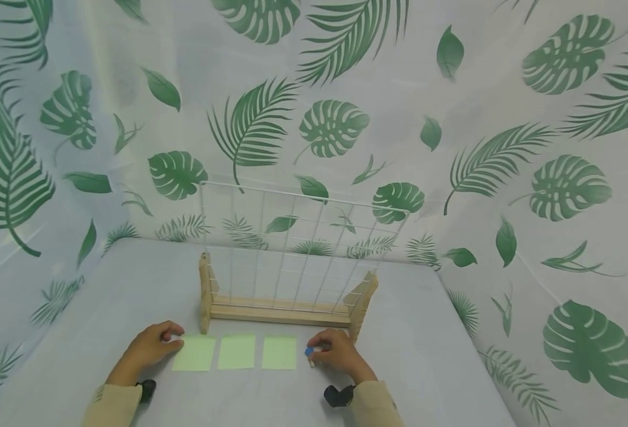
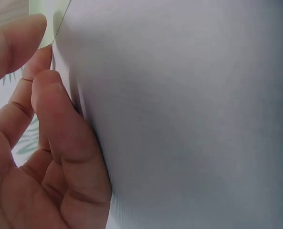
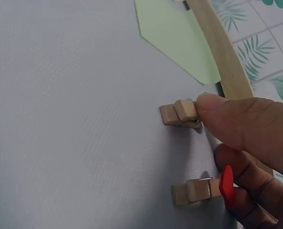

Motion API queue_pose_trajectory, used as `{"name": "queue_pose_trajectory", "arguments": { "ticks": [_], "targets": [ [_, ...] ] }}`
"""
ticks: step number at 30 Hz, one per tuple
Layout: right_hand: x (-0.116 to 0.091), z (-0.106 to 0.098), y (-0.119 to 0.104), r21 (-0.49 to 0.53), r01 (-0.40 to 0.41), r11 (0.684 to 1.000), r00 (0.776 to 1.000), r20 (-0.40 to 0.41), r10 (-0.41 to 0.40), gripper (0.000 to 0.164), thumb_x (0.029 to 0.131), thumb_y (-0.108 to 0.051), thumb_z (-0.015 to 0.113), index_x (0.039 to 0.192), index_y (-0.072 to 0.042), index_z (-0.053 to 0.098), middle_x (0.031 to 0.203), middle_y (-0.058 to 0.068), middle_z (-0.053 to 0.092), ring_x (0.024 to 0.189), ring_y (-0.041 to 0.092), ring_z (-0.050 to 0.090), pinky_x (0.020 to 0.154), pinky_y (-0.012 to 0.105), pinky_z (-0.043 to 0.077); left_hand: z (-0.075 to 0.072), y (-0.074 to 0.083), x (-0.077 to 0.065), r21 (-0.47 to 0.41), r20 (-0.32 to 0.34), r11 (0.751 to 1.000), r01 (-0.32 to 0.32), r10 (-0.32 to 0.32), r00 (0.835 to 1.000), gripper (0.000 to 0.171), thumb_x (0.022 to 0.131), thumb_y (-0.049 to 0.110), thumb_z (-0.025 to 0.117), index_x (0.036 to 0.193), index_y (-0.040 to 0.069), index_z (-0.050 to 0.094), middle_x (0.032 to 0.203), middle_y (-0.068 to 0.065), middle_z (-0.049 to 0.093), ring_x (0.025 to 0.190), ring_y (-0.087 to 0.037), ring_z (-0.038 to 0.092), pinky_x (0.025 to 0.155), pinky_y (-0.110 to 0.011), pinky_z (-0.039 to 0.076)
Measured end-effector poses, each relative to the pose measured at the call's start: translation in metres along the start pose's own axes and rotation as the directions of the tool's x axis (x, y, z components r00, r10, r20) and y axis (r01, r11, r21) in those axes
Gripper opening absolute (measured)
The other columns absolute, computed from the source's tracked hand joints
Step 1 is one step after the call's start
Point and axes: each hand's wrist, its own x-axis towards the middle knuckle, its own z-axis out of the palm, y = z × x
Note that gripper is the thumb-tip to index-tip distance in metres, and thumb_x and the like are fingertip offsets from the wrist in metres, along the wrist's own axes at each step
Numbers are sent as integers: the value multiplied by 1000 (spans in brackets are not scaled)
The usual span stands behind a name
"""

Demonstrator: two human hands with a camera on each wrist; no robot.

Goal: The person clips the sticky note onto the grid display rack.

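Note:
Three pale green sticky notes lie in a row: the left note (image 1: 193, 353), the middle note (image 1: 236, 352) and the right note (image 1: 279, 353). My left hand (image 1: 150, 346) rests at the left note's outer edge, thumb and fingers apart and loosely bent. To the right of the row, my right hand (image 1: 339, 354) pinches a small wooden clothespin (image 3: 179, 112) by its end; a blue decoration (image 1: 309, 351) shows there in the head view. A second clothespin with a red decoration (image 3: 227, 185) lies beside my lower fingers, hidden in the head view.
Behind the notes stands a white wire grid (image 1: 292, 249) in a wooden base (image 1: 281, 314) with two side posts. A pale cloth (image 1: 426, 356) covers the table. Leaf-printed curtains (image 1: 346, 77) surround its back and sides.

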Motion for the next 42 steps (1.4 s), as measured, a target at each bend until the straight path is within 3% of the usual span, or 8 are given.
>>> {"name": "queue_pose_trajectory", "arguments": {
  "ticks": [5, 9, 13, 21, 30, 35, 42],
  "targets": [
    [-5, -1, -2, -25, -19, 1000, 999, -41, 18, 14, 86, -2, 89, 96, -4, 80, 103, 3, 72, 102, 25, 65, 93, 39, 61, 3, 2, 3, 20, -3, 1000, 19, -19, 1000, 21, 97, 14, 75, 113, 0, 73, 101, -13, 64, 97, -31, 60, 85, -56, 52],
    [-8, -1, 0, -56, -2, 998, 998, -57, -1, 12, 86, -6, 90, 94, -7, 80, 100, 1, 71, 98, 18, 61, 87, 30, 55, 5, 5, 3, 43, -1, 999, 24, -24, 1000, 17, 98, 15, 74, 109, 3, 74, 102, -14, 65, 98, -32, 60, 84, -55, 52],
    [-10, -4, -1, -32, -6, 999, 998, -64, 4, 14, 86, -6, 90, 94, -7, 78, 99, 1, 72, 90, 14, 63, 83, 27, 55, 6, 6, 4, 63, 3, 998, 24, -25, 1000, 13, 100, 15, 73, 107, 5, 75, 106, -18, 67, 103, -36, 62, 89, -60, 53],
    [-11, -10, -6, 16, -2, 1000, 998, -59, 3, 13, 89, -4, 86, 95, -5, 75, 97, 2, 76, 90, 13, 67, 84, 29, 55, -1, 6, 1, 11, 14, 1000, -22, 21, 1000, 12, 102, 12, 72, 107, 1, 73, 113, -23, 70, 111, -43, 64, 98, -66, 50],
    [-11, -13, -11, 27, -34, 999, 997, -68, 35, 15, 94, -5, 82, 108, -2, 78, 100, 6, 78, 88, 15, 69, 77, 29, 55, -11, 7, -4, -8, 26, 1000, 15, -15, 1000, 14, 104, 13, 69, 108, 0, 70, 108, -16, 70, 107, -39, 64, 96, -65, 49],
    [-12, -17, -13, 41, -29, 999, 996, -83, 33, 17, 99, -11, 78, 113, -1, 80, 103, 10, 80, 93, 21, 71, 79, 35, 55, -15, 8, -7, -21, 24, 1000, 18, -18, 1000, 14, 104, 14, 69, 109, 1, 69, 107, -15, 72, 102, -35, 65, 89, -59, 53],
    [-12, -20, -20, 32, 8, 999, 991, -135, -4, 16, 99, -12, 79, 111, -2, 82, 113, 13, 80, 106, 31, 72, 89, 37, 57, -16, 10, -8, -79, 28, 997, 13, -11, 1000, 14, 107, 13, 67, 111, 0, 67, 98, -8, 74, 86, -22, 67, 72, -38, 53]
  ]
}}
